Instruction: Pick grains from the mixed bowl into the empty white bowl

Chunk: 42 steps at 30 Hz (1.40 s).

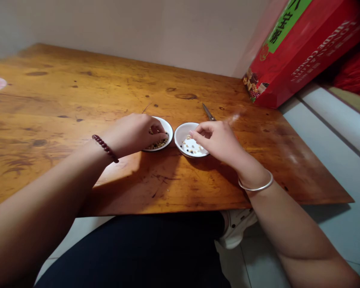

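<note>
Two white bowls with dark rims stand side by side on the wooden table. The left bowl [169, 130] holds a layer of mixed yellowish and black beans [159, 144]. My left hand [138, 134] reaches over its near left side, fingers curled down among the beans and thumb close to them; what lies between the fingertips is hidden. Fewer beans [192, 150] lie scattered on the bottom of the right bowl [179, 135]. Above that bowl's right side is my right hand [217, 140], thumb and fingers pinched together; anything in the pinch is too small to make out.
A dark pointed metal tool [208, 111], perhaps scissors or a knife, lies behind the right bowl, partly hidden by my right hand. A big red box [300, 56] stands at the back right. The wooden table [108, 84] meets a pale wall [138, 28].
</note>
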Each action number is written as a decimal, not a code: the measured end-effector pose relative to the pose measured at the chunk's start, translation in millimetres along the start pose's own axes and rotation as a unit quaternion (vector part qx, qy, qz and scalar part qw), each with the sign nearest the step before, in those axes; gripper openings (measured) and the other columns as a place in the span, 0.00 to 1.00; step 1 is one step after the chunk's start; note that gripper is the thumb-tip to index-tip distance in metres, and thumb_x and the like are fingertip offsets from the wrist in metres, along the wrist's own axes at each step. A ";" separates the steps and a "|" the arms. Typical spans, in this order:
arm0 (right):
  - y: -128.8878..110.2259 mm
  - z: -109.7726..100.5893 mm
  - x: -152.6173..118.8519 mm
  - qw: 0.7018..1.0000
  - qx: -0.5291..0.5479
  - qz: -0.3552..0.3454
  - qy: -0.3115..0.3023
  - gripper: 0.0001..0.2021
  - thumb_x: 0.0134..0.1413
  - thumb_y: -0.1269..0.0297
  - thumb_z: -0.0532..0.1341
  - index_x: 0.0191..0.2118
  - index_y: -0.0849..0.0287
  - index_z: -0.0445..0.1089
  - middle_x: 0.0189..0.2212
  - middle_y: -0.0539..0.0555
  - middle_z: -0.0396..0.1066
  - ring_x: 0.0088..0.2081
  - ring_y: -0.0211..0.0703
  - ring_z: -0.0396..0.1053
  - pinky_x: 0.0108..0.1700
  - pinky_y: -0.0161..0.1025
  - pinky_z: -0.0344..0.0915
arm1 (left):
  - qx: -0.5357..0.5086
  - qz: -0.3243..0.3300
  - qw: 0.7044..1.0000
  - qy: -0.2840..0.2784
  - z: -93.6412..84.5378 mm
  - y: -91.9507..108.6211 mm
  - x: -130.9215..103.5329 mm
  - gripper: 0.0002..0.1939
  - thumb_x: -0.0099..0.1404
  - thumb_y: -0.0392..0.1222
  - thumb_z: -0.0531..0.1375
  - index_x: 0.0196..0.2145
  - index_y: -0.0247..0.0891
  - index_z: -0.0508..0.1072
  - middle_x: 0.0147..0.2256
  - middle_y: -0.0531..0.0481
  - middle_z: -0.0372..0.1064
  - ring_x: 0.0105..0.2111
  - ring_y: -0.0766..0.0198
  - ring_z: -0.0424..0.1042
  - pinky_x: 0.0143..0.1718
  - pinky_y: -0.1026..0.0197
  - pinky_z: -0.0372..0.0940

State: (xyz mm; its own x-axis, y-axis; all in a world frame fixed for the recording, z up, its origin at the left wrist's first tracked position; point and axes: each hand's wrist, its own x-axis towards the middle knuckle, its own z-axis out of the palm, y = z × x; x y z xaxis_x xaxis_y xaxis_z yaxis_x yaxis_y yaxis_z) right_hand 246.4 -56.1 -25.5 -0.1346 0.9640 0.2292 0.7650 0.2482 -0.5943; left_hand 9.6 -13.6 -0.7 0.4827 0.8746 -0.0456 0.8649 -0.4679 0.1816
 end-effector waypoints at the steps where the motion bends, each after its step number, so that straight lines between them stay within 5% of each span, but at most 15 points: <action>1: -0.6 0.0 -0.4 1.000 -0.005 -0.002 -0.001 0.12 0.58 0.57 0.63 0.28 0.57 0.77 0.27 0.52 0.77 0.29 0.40 0.70 0.34 0.39 0.59 | 0.000 0.003 1.000 -0.004 -0.7 0.0 -0.3 0.19 0.65 0.56 0.57 0.38 0.43 0.82 0.31 0.45 0.77 0.28 0.56 0.72 0.33 0.58 0.63; 8: 1.5 -0.3 0.4 1.000 -0.013 -0.017 0.017 0.11 0.58 0.58 0.63 0.28 0.57 0.76 0.27 0.53 0.77 0.29 0.40 0.70 0.34 0.39 0.60 | -0.035 0.019 0.999 0.027 5.9 -3.0 -0.1 0.13 0.61 0.51 0.60 0.34 0.44 0.82 0.28 0.47 0.76 0.25 0.58 0.70 0.32 0.59 0.62; 15: 5.8 -6.3 4.5 0.994 0.037 0.013 0.106 0.12 0.58 0.56 0.64 0.28 0.58 0.75 0.26 0.53 0.76 0.29 0.41 0.71 0.34 0.40 0.64 | -0.066 0.034 0.995 0.069 12.6 -5.0 0.0 0.10 0.60 0.51 0.63 0.28 0.44 0.80 0.22 0.48 0.72 0.24 0.57 0.70 0.31 0.59 0.63; 24: 2.4 -6.5 4.1 0.978 0.060 -0.014 0.198 0.19 0.64 0.47 0.57 0.30 0.57 0.73 0.27 0.54 0.74 0.30 0.41 0.71 0.32 0.39 0.65 | -0.180 0.010 0.973 0.146 3.9 5.2 0.8 0.06 0.59 0.44 0.65 0.32 0.41 0.78 0.31 0.47 0.77 0.34 0.55 0.74 0.39 0.58 0.67; 33: -10.4 -6.1 -6.2 0.973 0.054 -0.040 0.223 0.20 0.65 0.47 0.56 0.31 0.55 0.73 0.27 0.53 0.73 0.31 0.42 0.71 0.32 0.40 0.66 | -0.338 0.074 0.927 0.141 14.1 16.0 2.6 0.11 0.60 0.47 0.67 0.37 0.37 0.76 0.38 0.46 0.78 0.38 0.60 0.77 0.42 0.61 0.70; 42: -12.5 -4.9 -10.7 0.976 0.043 -0.031 0.211 0.18 0.64 0.48 0.58 0.31 0.55 0.74 0.30 0.54 0.76 0.31 0.41 0.71 0.34 0.40 0.67 | -0.394 0.064 0.905 0.149 17.6 15.9 2.4 0.17 0.58 0.48 0.70 0.40 0.36 0.74 0.40 0.45 0.78 0.41 0.58 0.79 0.44 0.59 0.73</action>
State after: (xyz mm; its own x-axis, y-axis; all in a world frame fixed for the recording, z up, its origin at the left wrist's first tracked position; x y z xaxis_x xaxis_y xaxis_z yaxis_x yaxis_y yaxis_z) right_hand 241.4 -70.0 -16.8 0.1064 0.8264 0.5530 0.7050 0.3295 -0.6280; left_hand 27.0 -21.2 -15.2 0.4124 0.8700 0.2702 0.3813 -0.4343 0.8161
